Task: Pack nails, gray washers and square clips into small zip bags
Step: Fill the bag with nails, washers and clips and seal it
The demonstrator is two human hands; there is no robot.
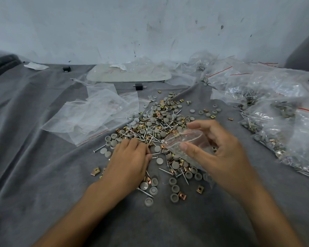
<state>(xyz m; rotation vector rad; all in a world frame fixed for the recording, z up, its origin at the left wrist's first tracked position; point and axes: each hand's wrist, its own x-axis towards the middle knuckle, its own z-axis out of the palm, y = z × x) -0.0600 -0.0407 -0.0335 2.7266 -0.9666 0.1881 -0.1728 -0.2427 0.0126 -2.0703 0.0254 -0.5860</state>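
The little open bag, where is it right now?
In the head view, the little bag sits right of centre, pinched by the right hand just above the pile of parts, across from the left hand.

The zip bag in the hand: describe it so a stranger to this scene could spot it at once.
On the gray cloth, find the central heap of nails, washers and clips. At its right edge the right hand holds a small clear zip bag, mouth held open. Unlike the flat empty bags left and stuffed bags right, it alone is lifted.
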